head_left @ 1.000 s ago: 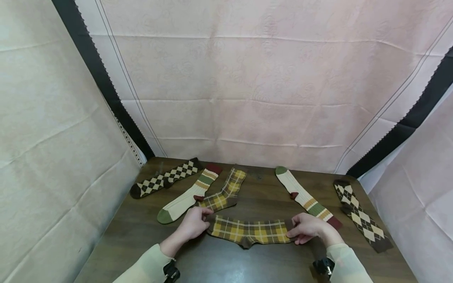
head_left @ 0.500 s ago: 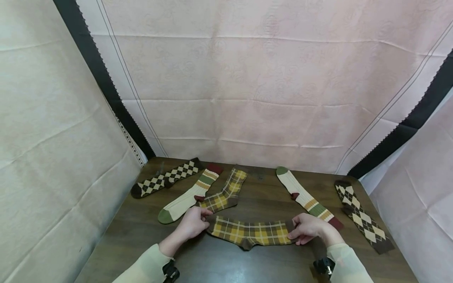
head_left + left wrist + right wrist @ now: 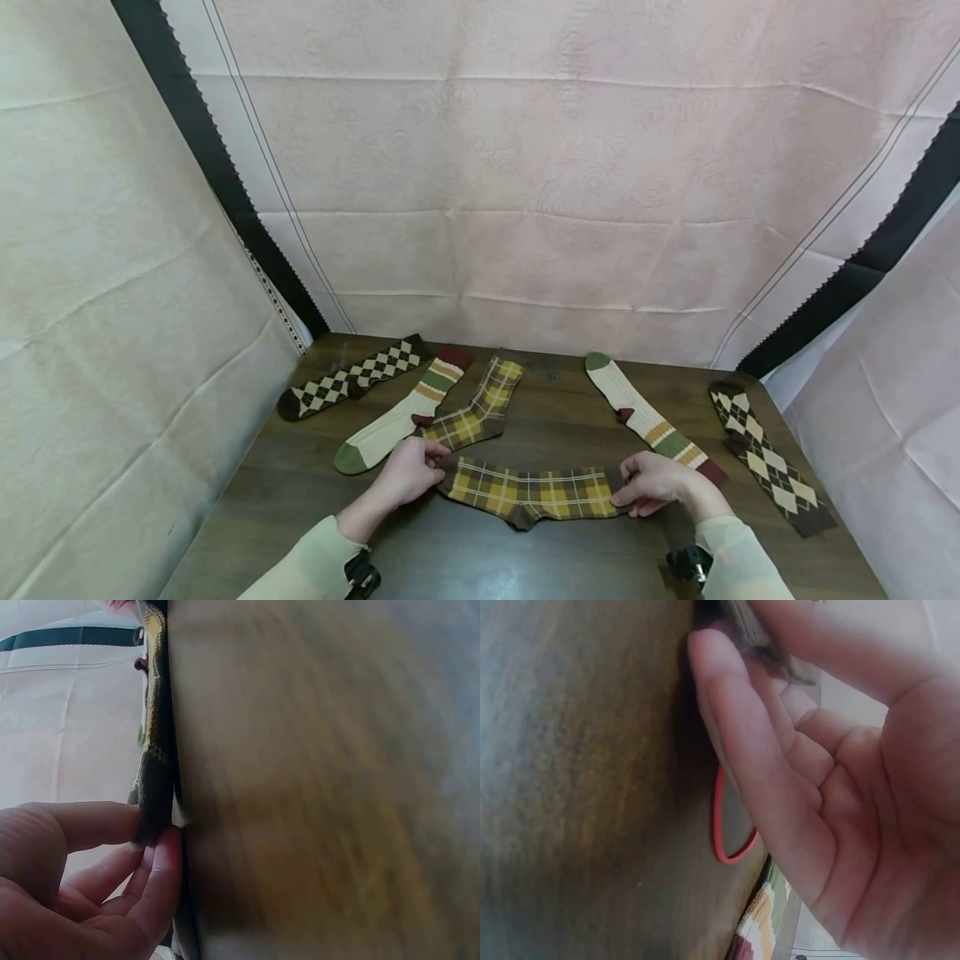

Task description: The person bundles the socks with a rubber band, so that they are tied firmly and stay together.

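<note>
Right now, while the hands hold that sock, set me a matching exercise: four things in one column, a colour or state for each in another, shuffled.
Things
1. Held sock
2. Left hand
3. Rightmost sock
4. Table

Colours and states
A. Dark with cream diamonds
B. Yellow-and-brown plaid
C. Brown, with wood grain
D. Pinching a sock's end

Pairs: 1-B, 2-D, 3-A, 4-C

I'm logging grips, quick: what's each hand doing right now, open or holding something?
Left hand: closed, pinching one end of the nearer yellow-and-brown plaid fabric sock.
Right hand: closed, pinching that sock's other end.
</note>
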### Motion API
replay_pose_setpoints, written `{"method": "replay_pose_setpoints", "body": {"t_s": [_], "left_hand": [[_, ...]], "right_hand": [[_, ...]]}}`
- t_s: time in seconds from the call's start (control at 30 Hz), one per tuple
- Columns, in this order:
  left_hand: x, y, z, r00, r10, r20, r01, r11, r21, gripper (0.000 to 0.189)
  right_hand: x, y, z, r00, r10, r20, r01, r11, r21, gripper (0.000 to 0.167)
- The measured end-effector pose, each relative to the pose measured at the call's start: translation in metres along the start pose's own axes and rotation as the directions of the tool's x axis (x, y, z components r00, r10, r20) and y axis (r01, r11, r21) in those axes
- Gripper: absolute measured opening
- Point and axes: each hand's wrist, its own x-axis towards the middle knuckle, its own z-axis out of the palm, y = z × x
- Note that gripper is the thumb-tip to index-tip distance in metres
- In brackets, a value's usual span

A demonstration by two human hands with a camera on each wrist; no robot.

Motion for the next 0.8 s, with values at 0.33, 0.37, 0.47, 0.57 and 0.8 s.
{"method": "replay_pose_setpoints", "body": {"t_s": [0.33, 0.37, 0.47, 0.57, 0.8], "left_hand": [[0.0, 0.001, -0.001, 1.0, -0.009, 0.0, 0.009, 1.0, -0.004, 0.029], [-0.001, 0.002, -0.001, 1.0, -0.009, -0.001, 0.009, 1.0, -0.006, 0.028], [-0.002, 0.002, -0.002, 1.0, -0.016, -0.004, 0.016, 1.0, -0.013, 0.029], [-0.002, 0.002, -0.003, 1.0, -0.017, -0.004, 0.017, 1.0, -0.012, 0.029], [-0.005, 0.0, -0.008, 1.0, -0.018, -0.017, 0.018, 1.0, -0.024, 0.028]], "right_hand": [[-0.002, -0.001, -0.001, 1.0, 0.005, 0.008, -0.005, 1.0, -0.007, 0.037], [-0.002, -0.001, -0.001, 1.0, 0.005, 0.009, -0.005, 1.0, -0.008, 0.037], [-0.003, -0.003, -0.002, 1.0, 0.008, 0.011, -0.008, 1.0, -0.011, 0.035], [-0.005, -0.005, -0.004, 1.0, 0.009, 0.006, -0.009, 1.0, -0.022, 0.03], [-0.011, -0.013, -0.012, 0.998, 0.038, -0.059, -0.042, 0.997, -0.068, 0.022]]}}
